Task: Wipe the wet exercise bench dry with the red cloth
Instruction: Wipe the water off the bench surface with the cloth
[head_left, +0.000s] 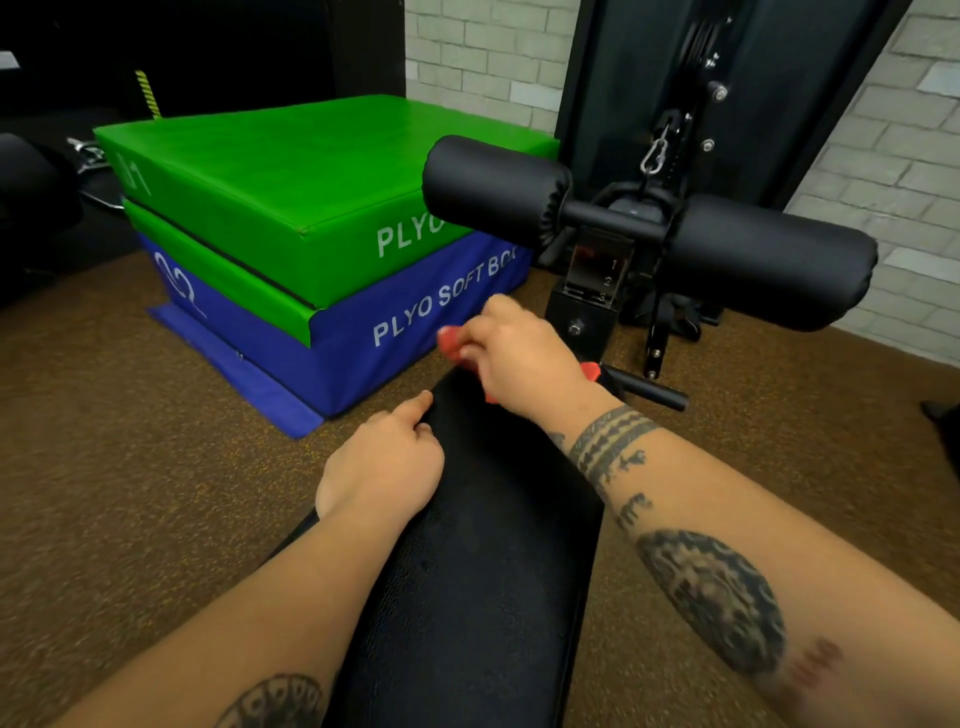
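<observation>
The right hand (524, 358) pinches the bunched red cloth (449, 340) at the far end of the black padded exercise bench (483, 571); the left hand (384, 462) rests loosely curled on its left edge. I'd flatten the cloth under the palm and pull long, overlapping strokes toward the near end.

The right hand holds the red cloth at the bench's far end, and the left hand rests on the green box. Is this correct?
Not quite. In the head view the left hand rests on the left edge of the black padded bench instead; the right hand holds the crumpled red cloth at its far end.
</observation>
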